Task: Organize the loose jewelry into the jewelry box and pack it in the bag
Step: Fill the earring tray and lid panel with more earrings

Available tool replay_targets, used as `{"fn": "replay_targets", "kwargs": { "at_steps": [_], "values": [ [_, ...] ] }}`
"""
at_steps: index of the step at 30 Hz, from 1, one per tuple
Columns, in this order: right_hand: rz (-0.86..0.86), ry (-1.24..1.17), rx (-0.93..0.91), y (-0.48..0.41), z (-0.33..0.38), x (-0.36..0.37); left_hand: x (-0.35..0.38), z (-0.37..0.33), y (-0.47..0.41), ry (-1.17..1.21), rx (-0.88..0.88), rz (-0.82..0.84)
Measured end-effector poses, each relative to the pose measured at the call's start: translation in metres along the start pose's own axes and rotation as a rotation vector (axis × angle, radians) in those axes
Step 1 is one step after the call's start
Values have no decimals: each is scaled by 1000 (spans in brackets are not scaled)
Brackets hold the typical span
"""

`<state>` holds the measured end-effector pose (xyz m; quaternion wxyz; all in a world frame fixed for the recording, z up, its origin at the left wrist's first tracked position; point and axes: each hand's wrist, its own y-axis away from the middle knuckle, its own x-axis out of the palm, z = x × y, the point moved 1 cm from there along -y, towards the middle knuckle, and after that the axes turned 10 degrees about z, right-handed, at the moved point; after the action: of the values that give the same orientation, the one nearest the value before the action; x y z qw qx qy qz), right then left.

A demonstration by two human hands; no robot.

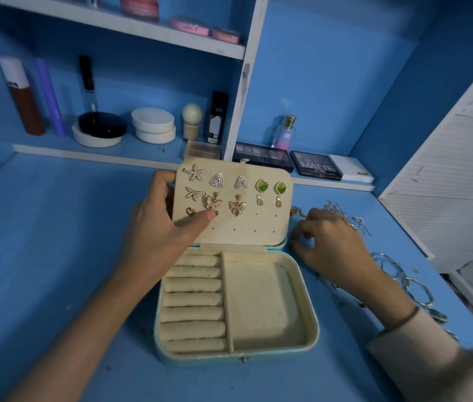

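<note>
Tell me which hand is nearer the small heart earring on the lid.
Left. The left hand grips the lid by its left edge, thumb beside the heart earring. The right hand is on the table right of the box, near the loose chains.

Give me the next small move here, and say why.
Probably: the right hand picks a small earring from the table beside the loose chains and pins it next to the lone heart earring. The left hand grips the earring panel upright, every other earring there has its pair, and holes in its row are free. Whether the right hand already pinches something cannot be told.
</note>
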<state>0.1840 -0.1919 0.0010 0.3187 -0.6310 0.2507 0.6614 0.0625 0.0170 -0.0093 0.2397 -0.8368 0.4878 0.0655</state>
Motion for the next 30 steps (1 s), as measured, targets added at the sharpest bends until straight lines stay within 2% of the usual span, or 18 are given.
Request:
{"fn": "replay_targets", "kwargs": {
  "at_steps": [6, 13, 18, 23, 30],
  "values": [
    [-33, -304, 45, -1, -10, -8, -4, -6, 6, -41, 83, 8],
    [0, -691, 130, 1, -24, -32, -13, -4, 13, -197, 291, 4],
    [57, -901, 47, -4, -6, -53, -17, 3, 20, -340, 470, 24],
    [231, -972, -116, -13, 26, -64, -22, 8, 20, -493, 684, 70],
    [526, -918, -293, -32, 64, -52, -23, 10, 19, -451, 714, 113]
  ]
}}
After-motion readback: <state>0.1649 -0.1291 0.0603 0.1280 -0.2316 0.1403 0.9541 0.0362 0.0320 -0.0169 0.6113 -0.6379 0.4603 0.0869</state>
